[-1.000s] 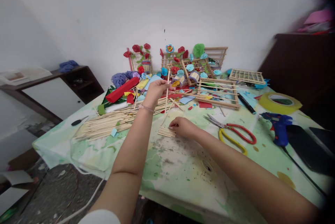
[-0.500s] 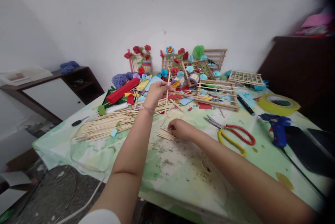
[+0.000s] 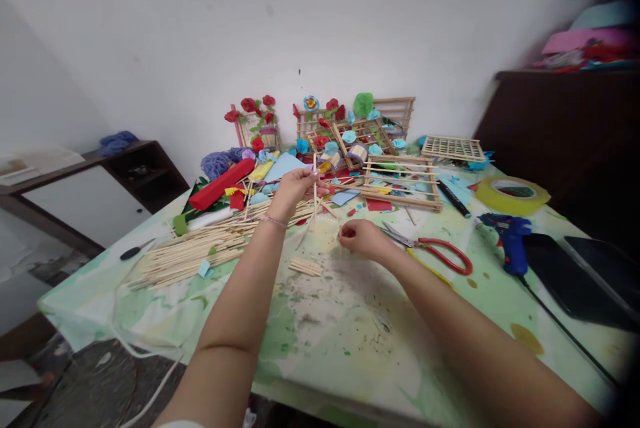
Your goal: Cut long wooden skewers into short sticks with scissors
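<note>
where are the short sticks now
Head view: below and slightly left of centre, the short sticks lie on the table, between the long sticks and the right hand.

A pale, scuffed wall (image 3: 240, 41) rises behind the far edge of the bench (image 3: 340, 368). A low white-doored cabinet (image 3: 83, 205) stands beyond the left edge; grey floor (image 3: 100, 388) shows below. Past the far right corner, dark furniture (image 3: 560, 121), perhaps a cupboard, sinks into shadow.

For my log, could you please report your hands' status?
Left hand holding thin stick; right hand, grip unclear. Short sticks on table; scissors close by right hand.
</note>
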Demonstrator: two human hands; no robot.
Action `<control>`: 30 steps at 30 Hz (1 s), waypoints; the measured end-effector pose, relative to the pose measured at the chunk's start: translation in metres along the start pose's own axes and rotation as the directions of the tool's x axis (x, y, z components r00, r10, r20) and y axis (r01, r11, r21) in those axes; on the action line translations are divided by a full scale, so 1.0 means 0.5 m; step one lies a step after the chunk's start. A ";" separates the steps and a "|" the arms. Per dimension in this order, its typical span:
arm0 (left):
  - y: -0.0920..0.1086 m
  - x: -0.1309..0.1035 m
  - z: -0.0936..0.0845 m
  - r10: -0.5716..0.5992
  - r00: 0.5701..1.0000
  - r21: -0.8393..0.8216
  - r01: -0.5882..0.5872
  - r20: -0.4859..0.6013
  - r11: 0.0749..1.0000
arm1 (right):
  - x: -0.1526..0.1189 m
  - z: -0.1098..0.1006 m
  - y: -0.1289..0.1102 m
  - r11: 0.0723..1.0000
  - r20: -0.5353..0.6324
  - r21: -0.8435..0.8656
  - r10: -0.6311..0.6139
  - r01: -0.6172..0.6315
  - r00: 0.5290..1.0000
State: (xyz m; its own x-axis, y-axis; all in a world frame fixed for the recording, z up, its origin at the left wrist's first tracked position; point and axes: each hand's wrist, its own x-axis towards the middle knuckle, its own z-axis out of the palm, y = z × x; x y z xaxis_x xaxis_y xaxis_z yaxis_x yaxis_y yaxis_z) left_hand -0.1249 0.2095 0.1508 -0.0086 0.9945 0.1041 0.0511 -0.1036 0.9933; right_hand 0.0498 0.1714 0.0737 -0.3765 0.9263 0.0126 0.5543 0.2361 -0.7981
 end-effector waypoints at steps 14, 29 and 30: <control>-0.101 -0.043 0.168 -0.020 0.954 -0.010 0.024 0.300 1.000 | -0.006 -0.137 0.039 0.745 -0.315 0.651 0.092 0.145 0.944; -0.080 -0.054 0.170 -0.091 0.966 -0.062 0.109 0.244 0.992 | -0.007 -0.106 0.031 0.638 -0.261 0.766 0.187 0.085 0.947; -0.078 -0.054 0.167 -0.105 0.961 -0.039 0.118 0.254 0.992 | -0.008 -0.106 0.030 0.637 -0.255 0.767 0.190 0.078 0.948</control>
State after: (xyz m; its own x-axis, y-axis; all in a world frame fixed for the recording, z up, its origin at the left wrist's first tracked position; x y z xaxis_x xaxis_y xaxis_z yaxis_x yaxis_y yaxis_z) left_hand -0.0434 0.1876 0.1050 0.2405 0.9705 -0.0164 0.0105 0.0143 0.9998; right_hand 0.0986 0.1867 0.0936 -0.0625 0.9979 0.0138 -0.2458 -0.0020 -0.9693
